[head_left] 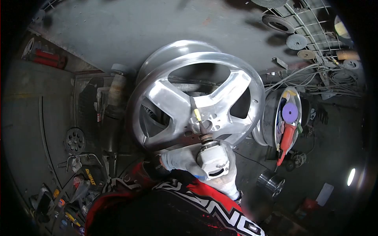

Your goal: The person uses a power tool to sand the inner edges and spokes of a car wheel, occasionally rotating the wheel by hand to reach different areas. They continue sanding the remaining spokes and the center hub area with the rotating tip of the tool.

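Both forearms are reaching forward from the body, wrists low and close together. The left hand (181,160), in a grey glove, is wrapping the near left side of a white power tool (215,158); the right hand (227,179), gloved too, is gripping it from the right and underneath. The tool's yellow-marked bit (197,114) is pointing away from the hands, over the hub of a silver spoked wheel (214,104) that is standing just beyond them; whether it is touching cannot be told. To the right, a second wheel (269,118) is holding a red grinder (287,138) with a purple disc (290,113) in its dish. Farther up, a wire rack (302,19) is carrying round discs (297,41).
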A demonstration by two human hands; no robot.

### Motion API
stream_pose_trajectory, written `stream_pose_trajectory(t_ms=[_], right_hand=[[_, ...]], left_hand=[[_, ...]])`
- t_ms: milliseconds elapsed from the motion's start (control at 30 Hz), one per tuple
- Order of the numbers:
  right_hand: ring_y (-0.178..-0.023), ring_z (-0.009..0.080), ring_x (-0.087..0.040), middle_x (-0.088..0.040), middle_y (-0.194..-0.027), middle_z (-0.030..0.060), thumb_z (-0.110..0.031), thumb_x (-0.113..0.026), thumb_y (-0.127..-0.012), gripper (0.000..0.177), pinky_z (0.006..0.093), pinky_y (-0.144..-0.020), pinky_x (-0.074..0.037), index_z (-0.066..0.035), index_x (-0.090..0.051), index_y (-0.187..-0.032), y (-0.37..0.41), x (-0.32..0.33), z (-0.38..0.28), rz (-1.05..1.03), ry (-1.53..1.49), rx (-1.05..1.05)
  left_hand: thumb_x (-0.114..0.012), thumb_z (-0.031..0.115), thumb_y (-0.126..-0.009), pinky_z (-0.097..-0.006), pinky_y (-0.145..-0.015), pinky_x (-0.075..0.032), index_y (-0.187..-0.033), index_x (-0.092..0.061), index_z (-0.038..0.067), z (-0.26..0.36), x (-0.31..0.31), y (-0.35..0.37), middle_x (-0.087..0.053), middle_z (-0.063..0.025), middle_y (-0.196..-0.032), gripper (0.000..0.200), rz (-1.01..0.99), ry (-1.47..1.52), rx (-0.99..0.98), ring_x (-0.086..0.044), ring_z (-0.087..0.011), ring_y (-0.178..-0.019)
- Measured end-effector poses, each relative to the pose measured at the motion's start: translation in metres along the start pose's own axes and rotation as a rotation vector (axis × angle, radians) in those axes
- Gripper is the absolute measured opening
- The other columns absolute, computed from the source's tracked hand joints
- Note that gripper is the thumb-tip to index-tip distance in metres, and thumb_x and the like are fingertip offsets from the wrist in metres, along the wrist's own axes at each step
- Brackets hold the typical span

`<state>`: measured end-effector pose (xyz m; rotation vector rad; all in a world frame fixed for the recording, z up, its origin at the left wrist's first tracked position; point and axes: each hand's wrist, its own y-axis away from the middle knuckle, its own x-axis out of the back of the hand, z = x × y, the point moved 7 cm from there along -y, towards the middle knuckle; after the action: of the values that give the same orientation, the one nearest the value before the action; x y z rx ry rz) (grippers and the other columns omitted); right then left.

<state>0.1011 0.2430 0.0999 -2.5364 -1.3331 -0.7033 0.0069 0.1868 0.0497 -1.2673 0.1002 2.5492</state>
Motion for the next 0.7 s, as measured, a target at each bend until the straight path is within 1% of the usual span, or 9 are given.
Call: stream_pose_trajectory(t_ms=[133,200,233,333,433,533,567,667,700], right_hand=[[-0.12,0.0306,-0.057,-0.052,-0.132,0.0221,-0.023,-0.093,-0.063,0.104,0.0416,-0.102,-0.046,0.003,-0.033,-0.144,0.0,0.002,-0.003,0.004,-0.07,0.002],[-0.113,0.0247,-0.059,-0.056,-0.125,0.0151,-0.021,-0.093,-0.06,0.108,0.0377,-0.099,-0.047,0.0,-0.029,-0.144,-0.002,0.008,0.002,0.065,0.003,-0.049],[-0.109,0.0237,-0.06,-0.057,-0.122,0.0144,-0.018,-0.092,-0.061,0.107,0.037,-0.096,-0.049,0.0,-0.029,-0.144,0.0,0.012,0.009,0.058,-0.129,-0.199],[-0.105,0.0211,-0.061,-0.058,-0.119,0.0138,-0.016,-0.092,-0.06,0.105,0.036,-0.092,-0.051,0.0,-0.03,-0.143,-0.006,0.025,-0.016,0.14,0.335,-0.011],[-0.106,0.0225,-0.061,-0.057,-0.12,0.0145,-0.019,-0.092,-0.06,0.104,0.0363,-0.093,-0.05,0.001,-0.031,-0.142,-0.003,0.019,-0.007,0.129,0.035,-0.11],[-0.108,0.0242,-0.061,-0.057,-0.121,0.0148,-0.023,-0.092,-0.061,0.103,0.0366,-0.094,-0.049,0.001,-0.031,-0.141,-0.004,0.008,-0.005,0.077,0.099,-0.036],[-0.113,0.0313,-0.062,-0.056,-0.127,0.0222,-0.029,-0.094,-0.062,0.104,0.0402,-0.095,-0.052,0.004,-0.034,-0.141,-0.006,0.007,-0.012,0.053,0.12,0.001],[-0.116,0.0315,-0.061,-0.056,-0.13,0.0213,-0.029,-0.094,-0.061,0.106,0.0418,-0.099,-0.049,0.002,-0.034,-0.142,-0.005,-0.003,-0.005,-0.067,0.048,0.001],[-0.117,0.031,-0.059,-0.055,-0.131,0.0197,-0.028,-0.095,-0.061,0.106,0.0424,-0.102,-0.047,0.001,-0.034,-0.143,-0.009,-0.002,-0.011,-0.153,0.225,-0.027]], left_hand=[[-0.081,0.019,-0.074,-0.0326,-0.098,-0.046,-0.127,-0.055,0.004,0.004,0.003,-0.006,-0.063,-0.0054,-0.118,0.061,-0.002,-0.161,-0.067,-0.057,-0.015,-0.109],[-0.081,0.02,-0.075,-0.0327,-0.098,-0.046,-0.127,-0.055,0.004,0.0,0.004,-0.019,-0.062,-0.0055,-0.118,0.06,-0.028,-0.153,-0.058,-0.057,-0.0149,-0.108],[-0.081,0.021,-0.076,-0.0327,-0.099,-0.045,-0.128,-0.054,0.003,-0.003,0.004,-0.026,-0.062,-0.0057,-0.119,0.061,-0.033,-0.095,-0.055,-0.057,-0.0148,-0.109],[-0.081,0.023,-0.076,-0.0326,-0.1,-0.045,-0.132,-0.052,0.004,0.002,-0.003,-0.036,-0.061,-0.0062,-0.12,0.066,-0.093,0.084,-0.063,-0.056,-0.0151,-0.111],[-0.082,0.021,-0.075,-0.0326,-0.099,-0.045,-0.133,-0.051,0.004,-0.007,0.0,-0.033,-0.061,-0.0059,-0.12,0.069,-0.07,0.143,-0.054,-0.056,-0.0152,-0.111],[-0.085,0.018,-0.072,-0.0312,-0.094,-0.051,-0.13,-0.054,0.002,-0.008,0.003,-0.017,-0.065,-0.0056,-0.116,0.068,-0.037,0.13,-0.046,-0.061,-0.0137,-0.105],[-0.084,0.019,-0.073,-0.0312,-0.092,-0.051,-0.129,-0.055,0.002,-0.006,0.004,-0.008,-0.066,-0.0064,-0.113,0.065,0.0,0.14,-0.049,-0.062,-0.0133,-0.103],[-0.084,0.02,-0.074,-0.0315,-0.092,-0.051,-0.128,-0.055,0.002,0.011,-0.005,0.005,-0.067,-0.0067,-0.111,0.064,-0.001,0.133,-0.071,-0.062,-0.0132,-0.102],[-0.085,0.015,-0.071,-0.0319,-0.099,-0.046,-0.131,-0.051,0.005,0.002,-0.003,0.007,-0.061,-0.0045,-0.118,0.07,-0.01,0.168,0.026,-0.057,-0.0142,-0.11]])
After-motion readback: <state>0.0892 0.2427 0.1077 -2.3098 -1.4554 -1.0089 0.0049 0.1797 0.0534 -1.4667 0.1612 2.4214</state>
